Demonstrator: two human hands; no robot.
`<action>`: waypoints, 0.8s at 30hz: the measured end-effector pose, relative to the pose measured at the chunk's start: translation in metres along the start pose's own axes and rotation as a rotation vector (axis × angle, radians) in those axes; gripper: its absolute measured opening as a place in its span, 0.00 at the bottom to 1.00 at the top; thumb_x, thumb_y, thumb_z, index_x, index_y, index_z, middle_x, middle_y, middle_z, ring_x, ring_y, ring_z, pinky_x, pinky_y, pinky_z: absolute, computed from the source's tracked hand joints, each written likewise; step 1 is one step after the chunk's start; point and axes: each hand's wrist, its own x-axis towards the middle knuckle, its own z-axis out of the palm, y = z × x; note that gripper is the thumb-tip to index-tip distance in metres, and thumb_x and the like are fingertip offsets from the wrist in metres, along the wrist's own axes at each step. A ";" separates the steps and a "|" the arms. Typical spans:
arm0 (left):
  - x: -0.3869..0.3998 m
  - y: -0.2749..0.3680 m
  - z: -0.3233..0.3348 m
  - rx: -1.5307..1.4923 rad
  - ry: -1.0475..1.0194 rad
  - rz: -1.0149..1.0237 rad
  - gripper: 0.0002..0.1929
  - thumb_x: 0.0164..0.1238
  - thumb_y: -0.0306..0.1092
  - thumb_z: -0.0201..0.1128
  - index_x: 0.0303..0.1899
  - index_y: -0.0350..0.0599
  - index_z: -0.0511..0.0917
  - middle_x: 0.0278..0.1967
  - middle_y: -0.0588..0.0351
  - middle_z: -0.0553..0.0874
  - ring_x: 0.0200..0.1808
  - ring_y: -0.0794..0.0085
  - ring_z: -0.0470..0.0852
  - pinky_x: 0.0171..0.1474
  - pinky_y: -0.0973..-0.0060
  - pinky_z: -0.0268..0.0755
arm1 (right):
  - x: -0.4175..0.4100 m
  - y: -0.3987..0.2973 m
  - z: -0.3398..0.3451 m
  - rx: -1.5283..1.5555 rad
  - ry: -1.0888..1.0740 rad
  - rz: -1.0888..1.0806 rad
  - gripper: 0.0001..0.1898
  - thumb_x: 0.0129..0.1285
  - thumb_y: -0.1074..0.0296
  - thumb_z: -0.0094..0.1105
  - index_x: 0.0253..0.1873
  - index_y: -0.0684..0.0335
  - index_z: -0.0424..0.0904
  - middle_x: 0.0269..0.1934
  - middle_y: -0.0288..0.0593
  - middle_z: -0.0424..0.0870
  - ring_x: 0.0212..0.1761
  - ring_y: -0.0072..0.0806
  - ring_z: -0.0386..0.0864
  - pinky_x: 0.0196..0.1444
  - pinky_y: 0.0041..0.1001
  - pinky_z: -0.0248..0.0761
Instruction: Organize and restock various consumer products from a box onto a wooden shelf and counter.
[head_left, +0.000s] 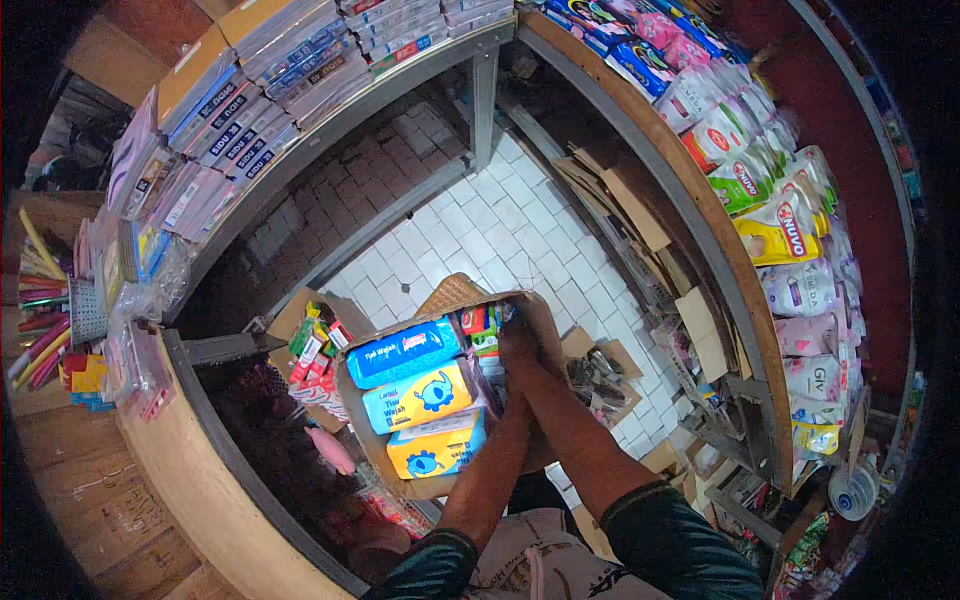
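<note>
A cardboard box (420, 487) stands before me, filled with packs. Along its left side lie a blue pack of facial tissues (405, 352) and two yellow-and-white tissue packs, an upper one (416, 396) and a lower one (435, 450). Small red and green packets (480, 330) are at the box's far end. My right hand (521, 341) reaches into the box's right part, its fingers in shadow. My left arm crosses close beside it; my left hand is at the same spot, largely hidden, and I cannot tell what either hand touches.
Stacks of notebooks (240, 135) line the counter at upper left. Pouches of soap (780, 229) fill the curved shelf at right. A smaller box of packets (319, 360) stands left of the big box, and another open box (600, 375) is on the tiled floor at right.
</note>
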 end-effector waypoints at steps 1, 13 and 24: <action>0.002 0.002 -0.001 0.034 0.004 0.032 0.18 0.72 0.42 0.46 0.55 0.44 0.73 0.52 0.48 0.80 0.52 0.57 0.79 0.59 0.58 0.69 | -0.002 -0.010 0.000 -0.006 -0.051 0.016 0.16 0.65 0.59 0.48 0.37 0.66 0.81 0.35 0.52 0.83 0.37 0.46 0.82 0.40 0.40 0.75; -0.010 0.008 -0.023 0.430 -0.116 0.361 0.18 0.71 0.40 0.49 0.56 0.44 0.73 0.53 0.48 0.79 0.54 0.58 0.78 0.60 0.58 0.68 | -0.038 -0.031 -0.029 -0.599 -0.153 -0.205 0.11 0.60 0.59 0.56 0.35 0.58 0.85 0.30 0.44 0.85 0.29 0.33 0.83 0.30 0.33 0.73; -0.042 0.011 -0.041 0.760 -0.188 0.708 0.18 0.70 0.39 0.51 0.57 0.44 0.72 0.55 0.49 0.78 0.56 0.58 0.77 0.61 0.59 0.67 | -0.076 -0.079 -0.195 -0.152 -0.506 -0.330 0.17 0.43 0.60 0.65 0.36 0.66 0.83 0.36 0.52 0.84 0.40 0.46 0.83 0.43 0.42 0.76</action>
